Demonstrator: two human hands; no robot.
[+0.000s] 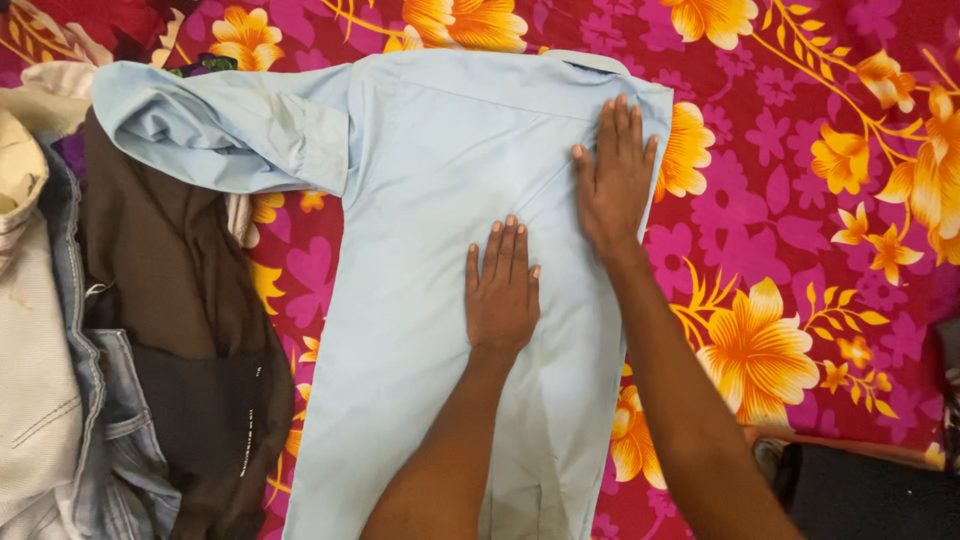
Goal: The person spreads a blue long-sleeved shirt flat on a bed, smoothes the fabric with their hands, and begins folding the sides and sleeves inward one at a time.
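A light blue shirt lies face down on a bedsheet with magenta and orange flowers. Its right side is folded in over the back, and its left sleeve spreads out to the left. My left hand rests flat on the middle of the shirt, fingers together. My right hand presses flat on the folded right edge near the shoulder. Neither hand grips anything.
A heap of other clothes sits at the left: a dark brown garment, blue denim and cream cloth. A dark object lies at the lower right corner.
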